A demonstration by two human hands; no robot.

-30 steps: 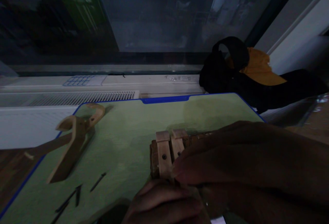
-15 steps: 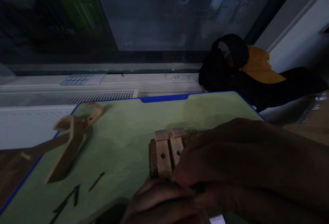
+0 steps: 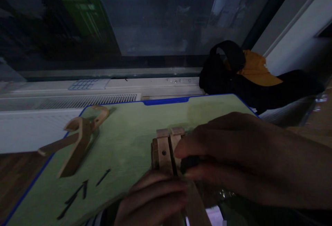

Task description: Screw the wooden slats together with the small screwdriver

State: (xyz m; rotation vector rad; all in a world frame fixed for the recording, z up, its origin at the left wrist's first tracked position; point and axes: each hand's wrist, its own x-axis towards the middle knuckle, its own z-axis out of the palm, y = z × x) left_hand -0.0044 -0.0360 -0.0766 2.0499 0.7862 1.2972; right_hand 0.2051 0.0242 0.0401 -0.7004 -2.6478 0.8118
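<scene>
Two pale wooden strips (image 3: pixel 164 161) with raised far ends lie side by side over a rough brown block (image 3: pixel 155 153). A dark screw head shows in the left strip. My left hand (image 3: pixel 153 198) is closed across their near part, fingers pressed together on the wood. My right hand (image 3: pixel 233 156) pinches a small black piece (image 3: pixel 190 163) between thumb and fingers, over the right strip; its exact kind is too dark to make out. At the left lies a bent wooden piece with curved arms (image 3: pixel 81 139). Several black screws (image 3: pixel 77 193) lie in front of it.
The pale green tabletop (image 3: pixel 129 132) has a blue rim. Beyond it are a white radiator (image 3: pixel 114 98) and a windowsill (image 3: pixel 155 84) under a dark window. A black bag (image 3: pixel 211 77) and an orange cap (image 3: pixel 255 68) rest at the back right.
My right hand has shifted up and away from my left hand, so the black piece now shows over the right strip. The view has moved slightly.
</scene>
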